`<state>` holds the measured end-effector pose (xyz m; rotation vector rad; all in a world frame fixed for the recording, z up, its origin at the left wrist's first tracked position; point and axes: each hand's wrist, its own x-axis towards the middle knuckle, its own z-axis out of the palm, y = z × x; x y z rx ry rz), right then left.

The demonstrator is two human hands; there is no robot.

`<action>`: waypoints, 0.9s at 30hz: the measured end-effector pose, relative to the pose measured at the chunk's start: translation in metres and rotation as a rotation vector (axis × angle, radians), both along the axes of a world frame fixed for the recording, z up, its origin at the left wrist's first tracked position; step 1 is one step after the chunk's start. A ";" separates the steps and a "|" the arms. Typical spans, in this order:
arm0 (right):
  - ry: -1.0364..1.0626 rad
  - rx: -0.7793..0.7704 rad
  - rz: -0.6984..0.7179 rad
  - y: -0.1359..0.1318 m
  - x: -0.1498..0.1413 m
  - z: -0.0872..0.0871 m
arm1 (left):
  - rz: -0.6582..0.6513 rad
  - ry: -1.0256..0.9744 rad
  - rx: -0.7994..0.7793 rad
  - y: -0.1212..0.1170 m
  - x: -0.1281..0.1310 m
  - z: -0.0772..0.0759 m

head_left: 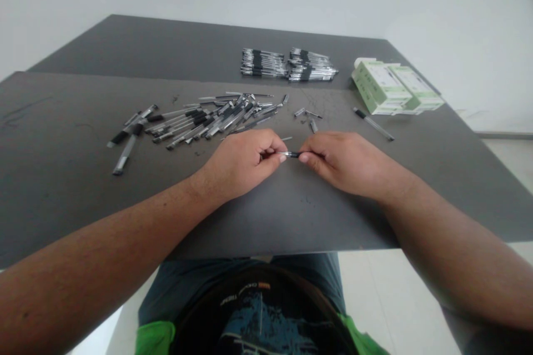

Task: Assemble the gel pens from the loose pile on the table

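Observation:
Between my two hands, just above the dark table [266, 222], is a pen [293, 154] with a silvery tip section and a black grip. My left hand [250, 161] pinches its left end between thumb and fingers. On the other side my right hand [341, 161] is closed round the black part. Much of the pen is hidden by my fingers. Behind my hands lie small clear pen caps [313, 126] and a thin dark piece [314, 114]. A loose heap of clear and black pen parts [220, 119] spreads beyond my left hand.
Two stacks of pens, one on the left [262, 64] and one on the right [311, 65], lie farther back. Green and white boxes [381, 86] stand at the back right, with a single pen [373, 123] before them. Several thicker pens [129, 147] lie at the left.

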<state>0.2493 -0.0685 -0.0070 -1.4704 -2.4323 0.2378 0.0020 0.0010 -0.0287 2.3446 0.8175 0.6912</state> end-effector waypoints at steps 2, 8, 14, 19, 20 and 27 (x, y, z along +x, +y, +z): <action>0.018 -0.002 0.007 0.000 0.000 0.000 | -0.006 0.003 0.008 0.000 0.000 0.000; 0.021 0.013 0.000 -0.001 -0.001 0.000 | -0.008 0.014 0.026 0.000 -0.001 0.000; 0.037 0.038 0.022 -0.001 -0.001 0.000 | -0.017 -0.022 0.048 0.000 -0.001 -0.002; 0.053 0.079 0.030 -0.002 -0.001 -0.001 | -0.041 -0.024 0.084 0.001 -0.001 -0.002; 0.047 0.079 0.037 -0.002 -0.001 -0.002 | -0.043 -0.017 0.094 0.001 -0.001 -0.002; -0.007 0.035 0.074 -0.002 -0.002 0.000 | -0.062 -0.001 0.151 0.002 -0.003 -0.003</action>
